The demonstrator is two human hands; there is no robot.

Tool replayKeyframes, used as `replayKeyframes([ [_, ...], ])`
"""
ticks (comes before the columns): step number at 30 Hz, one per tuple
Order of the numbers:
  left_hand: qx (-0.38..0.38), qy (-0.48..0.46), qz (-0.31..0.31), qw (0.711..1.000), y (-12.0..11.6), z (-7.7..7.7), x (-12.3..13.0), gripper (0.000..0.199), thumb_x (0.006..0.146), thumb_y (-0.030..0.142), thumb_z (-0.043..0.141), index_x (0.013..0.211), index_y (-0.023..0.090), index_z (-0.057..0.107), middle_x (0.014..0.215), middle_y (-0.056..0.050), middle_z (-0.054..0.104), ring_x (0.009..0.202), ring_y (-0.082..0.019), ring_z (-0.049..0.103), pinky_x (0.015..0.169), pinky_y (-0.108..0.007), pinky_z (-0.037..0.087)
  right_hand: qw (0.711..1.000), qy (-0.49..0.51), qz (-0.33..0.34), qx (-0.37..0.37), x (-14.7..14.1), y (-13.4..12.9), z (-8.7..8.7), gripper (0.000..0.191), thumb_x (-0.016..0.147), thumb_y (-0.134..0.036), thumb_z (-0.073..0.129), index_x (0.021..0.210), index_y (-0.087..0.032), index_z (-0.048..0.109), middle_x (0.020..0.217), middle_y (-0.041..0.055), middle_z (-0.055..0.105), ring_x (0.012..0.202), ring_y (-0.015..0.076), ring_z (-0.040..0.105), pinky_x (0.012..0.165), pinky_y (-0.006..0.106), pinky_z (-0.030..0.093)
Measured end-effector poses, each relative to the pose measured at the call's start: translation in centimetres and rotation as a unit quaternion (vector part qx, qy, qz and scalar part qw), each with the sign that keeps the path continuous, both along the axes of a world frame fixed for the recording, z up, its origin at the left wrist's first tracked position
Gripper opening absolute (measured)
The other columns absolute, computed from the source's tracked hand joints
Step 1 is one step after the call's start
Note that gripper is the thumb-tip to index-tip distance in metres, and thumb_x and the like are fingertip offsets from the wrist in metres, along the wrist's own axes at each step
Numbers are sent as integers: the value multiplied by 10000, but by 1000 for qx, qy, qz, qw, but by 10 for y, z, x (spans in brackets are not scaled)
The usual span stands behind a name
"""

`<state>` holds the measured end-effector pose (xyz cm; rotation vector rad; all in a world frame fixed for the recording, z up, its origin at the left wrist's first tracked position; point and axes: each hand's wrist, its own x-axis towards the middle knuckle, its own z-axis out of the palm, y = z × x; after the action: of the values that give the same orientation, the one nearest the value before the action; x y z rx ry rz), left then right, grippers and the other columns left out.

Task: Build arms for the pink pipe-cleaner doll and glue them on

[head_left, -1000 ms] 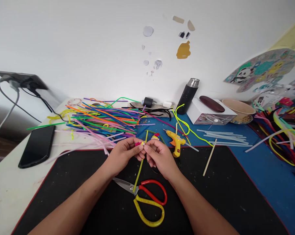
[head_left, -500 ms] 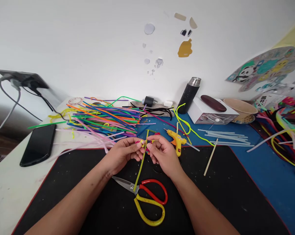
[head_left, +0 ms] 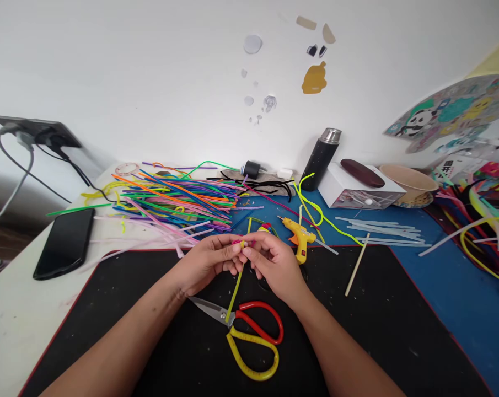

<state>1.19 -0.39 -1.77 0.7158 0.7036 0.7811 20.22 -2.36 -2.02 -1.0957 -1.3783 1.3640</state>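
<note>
Both hands meet over the black mat's upper middle. A small pink and yellow piece (head_left: 242, 244) is pinched between the fingertips of my left hand (head_left: 210, 259) and my right hand (head_left: 274, 262); the fingers partly cover it. Below them a yellow-green pipe cleaner (head_left: 235, 295) slants down to the scissors (head_left: 255, 325), which lie on the mat with one red and one yellow handle. Just behind my right hand sits a small red and yellow item, mostly hidden. A yellow glue gun (head_left: 301, 238) lies to its right.
Colourful pipe cleaners (head_left: 178, 198) are heaped behind my left hand. A phone (head_left: 65, 242) lies at the left. Glue sticks (head_left: 385, 231), a wooden stick (head_left: 357, 264), a black flask (head_left: 321, 159), a white box (head_left: 332, 187) and a bowl (head_left: 408, 179) are at the right.
My hands have come closer together, and the fingertips of my right hand now touch the pink and yellow piece. The scissors have not moved.
</note>
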Motion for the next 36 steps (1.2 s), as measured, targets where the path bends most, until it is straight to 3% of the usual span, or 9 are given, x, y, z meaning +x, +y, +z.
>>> replayKeyframes([
  [5,-11,-21,-11,1000,1,0,-2,373,809,341,910,1079,121,776,806,-81,773,706,-155,735,640,-207,570,1000,-2,-13,1,1,1,1,227,930,-391,713,1075,-221,746,659,-56,566,469,97,519,456,235,399],
  [11,-13,-4,-20,1000,1,-3,-3,291,821,319,900,955,120,734,793,-82,774,694,-157,745,645,-211,585,1000,-24,-4,8,1,0,-1,228,951,-378,703,1123,-237,753,669,-48,576,490,111,527,482,251,408],
  [18,-35,2,13,999,2,-1,0,271,791,300,910,890,119,734,733,-48,735,585,-103,660,555,-180,513,999,-41,-18,19,0,-1,-3,248,932,-394,727,1128,-241,738,652,-45,566,517,132,518,498,261,421],
  [26,-59,-5,8,998,2,-5,0,279,767,300,920,868,104,749,647,-11,653,518,-66,554,502,-160,429,997,-69,-16,38,-1,-2,-9,251,952,-390,716,1163,-260,754,655,-36,557,524,139,512,490,266,412],
  [36,-69,-16,12,997,2,-4,1,329,703,295,970,861,99,758,630,-7,644,516,-60,546,492,-139,433,1000,-22,1,10,-3,-3,-5,257,951,-374,706,1165,-243,762,648,-51,545,486,115,515,478,257,406],
])
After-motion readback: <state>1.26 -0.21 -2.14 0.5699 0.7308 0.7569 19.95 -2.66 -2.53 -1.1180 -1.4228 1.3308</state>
